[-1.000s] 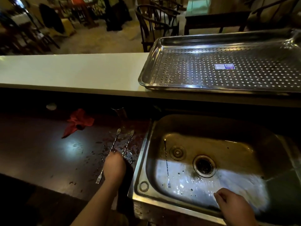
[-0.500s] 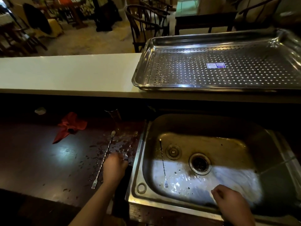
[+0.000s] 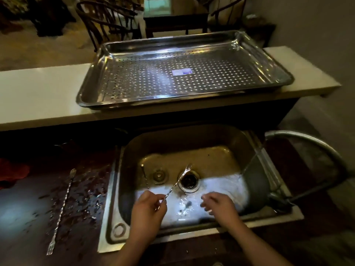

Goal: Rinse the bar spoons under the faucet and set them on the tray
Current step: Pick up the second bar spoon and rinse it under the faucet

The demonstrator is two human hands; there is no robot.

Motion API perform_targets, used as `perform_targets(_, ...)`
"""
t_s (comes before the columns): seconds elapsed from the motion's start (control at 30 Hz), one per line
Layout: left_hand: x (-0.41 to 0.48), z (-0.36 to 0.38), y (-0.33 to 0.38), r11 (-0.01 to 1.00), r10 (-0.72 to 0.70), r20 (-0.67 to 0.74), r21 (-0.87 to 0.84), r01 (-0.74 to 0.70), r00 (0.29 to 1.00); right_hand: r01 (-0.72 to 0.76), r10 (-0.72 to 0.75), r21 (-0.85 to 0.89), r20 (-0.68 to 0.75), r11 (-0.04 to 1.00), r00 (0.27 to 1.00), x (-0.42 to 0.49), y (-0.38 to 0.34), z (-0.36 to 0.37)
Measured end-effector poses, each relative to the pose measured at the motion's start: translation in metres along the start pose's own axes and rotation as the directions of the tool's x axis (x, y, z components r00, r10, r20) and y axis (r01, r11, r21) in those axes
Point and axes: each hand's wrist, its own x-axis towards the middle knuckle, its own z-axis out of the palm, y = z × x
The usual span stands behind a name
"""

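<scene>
The left hand [image 3: 148, 210] is pinching a twisted bar spoon [image 3: 176, 183], its bowl reaching beyond the fingers over the drain [image 3: 190, 182] (water is running from the faucet [image 3: 288, 133]); the right hand [image 3: 219, 206] is hovering loose-fingered, holding nothing.

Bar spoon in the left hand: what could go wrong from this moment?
1. The left hand only pinches the bar spoon near one end, its bowl above the drain; wet, it could slip and fall there.
2. The water stream lands at the right of the sink, apart from the spoon, so the rinse may miss it.
3. A second spoon lies in the sink and could get knocked.
</scene>
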Motion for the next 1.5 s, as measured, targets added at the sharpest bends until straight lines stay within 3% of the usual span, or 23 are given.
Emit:
perform_targets(0.07, -0.004, 0.016, 0.01, 0.999, 0.048, 0.072, 0.003, -0.049, 0.996, -0.095, 0.092, 0.365, 0.024, 0.926, 0.995, 0.001, -0.006, -0.01)
perform_targets(0.1, -0.006, 0.023, 0.015, 0.997, 0.073, 0.109, 0.009, -0.074, 0.991, -0.11, 0.108, 0.467, 0.032, 0.877, 0.994, 0.002, -0.007, -0.014)
perform_targets(0.27, -0.013, 0.042, 0.024, 0.987, 0.136, 0.238, 0.048, -0.151, 0.962, -0.098, 0.128, 0.662, 0.003, 0.743, 0.992, 0.003, 0.003, -0.021)
perform_targets(0.47, -0.018, 0.045, 0.03, 0.974, 0.176, 0.27, 0.093, -0.208, 0.947, -0.067, 0.132, 0.745, -0.029, 0.663, 0.991, 0.005, 0.009, -0.021)
perform_targets(0.7, -0.016, 0.043, 0.028, 0.978, 0.149, 0.238, 0.106, -0.178, 0.96, -0.021, 0.097, 0.764, -0.055, 0.645, 0.994, 0.004, 0.003, -0.011)
perform_targets(0.87, -0.013, 0.045, 0.031, 0.976, 0.171, 0.231, 0.091, -0.196, 0.958, 0.004, 0.188, 0.777, -0.158, 0.63, 0.969, 0.008, -0.005, -0.01)
perform_targets(1.07, -0.01, 0.046, 0.032, 0.974, 0.188, 0.215, 0.086, -0.21, 0.958, 0.005, 0.131, 0.782, -0.111, 0.624, 0.985, 0.007, -0.008, -0.016)
perform_targets(1.37, -0.002, 0.06, 0.042, 0.965, 0.233, 0.237, 0.066, -0.255, 0.943, 0.004, 0.171, 0.815, -0.127, 0.58, 0.977, 0.01, -0.001, -0.029)
perform_targets(1.5, 0.005, 0.067, 0.042, 0.99, 0.142, 0.249, -0.038, -0.137, 0.958, 0.055, 0.15, 0.863, -0.15, 0.502, 0.977, 0.011, 0.0, -0.04)
